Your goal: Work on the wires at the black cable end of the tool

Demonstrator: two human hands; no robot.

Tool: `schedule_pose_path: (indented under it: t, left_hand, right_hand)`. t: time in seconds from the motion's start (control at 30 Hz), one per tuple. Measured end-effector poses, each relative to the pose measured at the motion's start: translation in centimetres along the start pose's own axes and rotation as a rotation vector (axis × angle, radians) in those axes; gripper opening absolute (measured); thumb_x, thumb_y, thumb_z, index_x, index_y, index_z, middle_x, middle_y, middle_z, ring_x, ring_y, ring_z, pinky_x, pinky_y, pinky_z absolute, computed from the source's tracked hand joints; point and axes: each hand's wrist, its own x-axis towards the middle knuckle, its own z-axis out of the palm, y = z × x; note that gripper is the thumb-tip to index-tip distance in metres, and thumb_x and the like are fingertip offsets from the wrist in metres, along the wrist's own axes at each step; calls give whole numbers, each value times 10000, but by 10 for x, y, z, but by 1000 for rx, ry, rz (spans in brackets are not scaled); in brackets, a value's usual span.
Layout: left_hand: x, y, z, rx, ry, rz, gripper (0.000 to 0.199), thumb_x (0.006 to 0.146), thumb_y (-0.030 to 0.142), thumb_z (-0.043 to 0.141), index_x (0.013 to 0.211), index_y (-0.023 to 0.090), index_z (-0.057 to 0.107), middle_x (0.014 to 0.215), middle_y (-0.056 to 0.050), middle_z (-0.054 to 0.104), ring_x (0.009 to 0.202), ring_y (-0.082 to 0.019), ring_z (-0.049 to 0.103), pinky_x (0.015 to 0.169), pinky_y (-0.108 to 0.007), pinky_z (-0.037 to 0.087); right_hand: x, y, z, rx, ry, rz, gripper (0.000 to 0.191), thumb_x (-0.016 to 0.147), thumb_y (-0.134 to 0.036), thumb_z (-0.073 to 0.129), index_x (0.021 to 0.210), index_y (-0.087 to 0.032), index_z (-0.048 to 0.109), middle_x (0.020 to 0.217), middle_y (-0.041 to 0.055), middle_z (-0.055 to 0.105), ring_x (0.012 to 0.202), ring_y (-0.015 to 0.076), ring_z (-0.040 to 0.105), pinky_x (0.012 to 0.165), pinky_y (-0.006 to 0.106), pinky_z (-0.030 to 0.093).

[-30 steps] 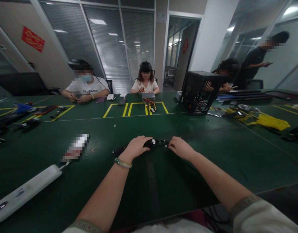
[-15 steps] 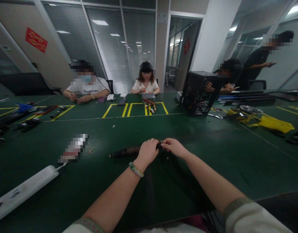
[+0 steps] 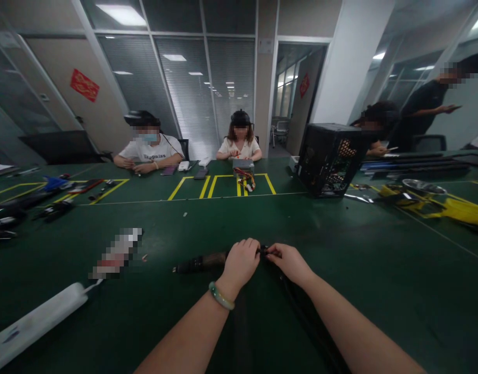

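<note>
- Your left hand [image 3: 241, 265] and your right hand [image 3: 289, 262] sit close together low in your view, over the green work mat [image 3: 379, 311].
- Both hands are pinching: your fingertips [image 3: 258, 251] press in from either side on a small black connector [image 3: 263, 252]. They hide most of it, so you can't make out its shape.
- A thick black cable [image 3: 200, 264] lies on the mat, running left from your left hand, with a brownish stretch near your fingers.
- A thinner black lead [image 3: 301, 306] drops from the connector toward you, past your right forearm.
- A pale green bangle [image 3: 221, 296] circles your left wrist.
- Off to your left lie a white power strip [image 3: 40, 327] and a pixelated object [image 3: 116, 254], both well apart from your hands.
- Straight ahead, a silver box [image 3: 243, 165] with red and yellow wires [image 3: 244, 179] sits inside yellow tape lines, in front of a seated person [image 3: 241, 148].
- To your right stand a black mesh computer case [image 3: 330, 160] and a round metal dish [image 3: 423, 187].
</note>
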Motion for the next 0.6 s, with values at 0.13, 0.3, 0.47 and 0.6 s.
schedule_pose_path:
  t: [0.13, 0.3, 0.47, 0.6]
  left_hand:
    - [-1, -4, 0, -51, -5, 44, 104, 896, 203, 518, 998, 200, 535, 992, -40, 583, 943, -205, 554, 830, -354, 420]
    - [0, -9, 0, -91, -25, 101, 118, 892, 208, 531, 1010, 201, 545, 1001, -35, 598, 954, -197, 560, 859, -355, 427]
    - [2, -12, 0, -112, -18, 122, 97, 889, 200, 530, 982, 197, 558, 976, -38, 610, 938, -197, 570, 866, -355, 433]
    - [2, -13, -3, -115, -8, 155, 94, 884, 194, 543, 976, 202, 559, 963, -25, 611, 932, -190, 568, 867, -346, 434]
  right_hand:
    - [4, 1, 2, -69, -6, 1, 144, 864, -270, 589, 957, -223, 689, 894, 15, 709, 790, 178, 657, 689, 278, 479]
    - [5, -3, 3, -156, 31, -37, 162, 876, -268, 557, 948, -235, 698, 924, 28, 710, 826, 195, 656, 725, 295, 474]
    - [8, -7, 6, -198, 65, -80, 167, 888, -274, 539, 947, -241, 692, 975, 27, 701, 912, 206, 636, 806, 317, 457]
    - [9, -9, 9, -246, 82, -89, 161, 892, -281, 535, 931, -248, 688, 988, 19, 696, 902, 204, 625, 799, 321, 441]
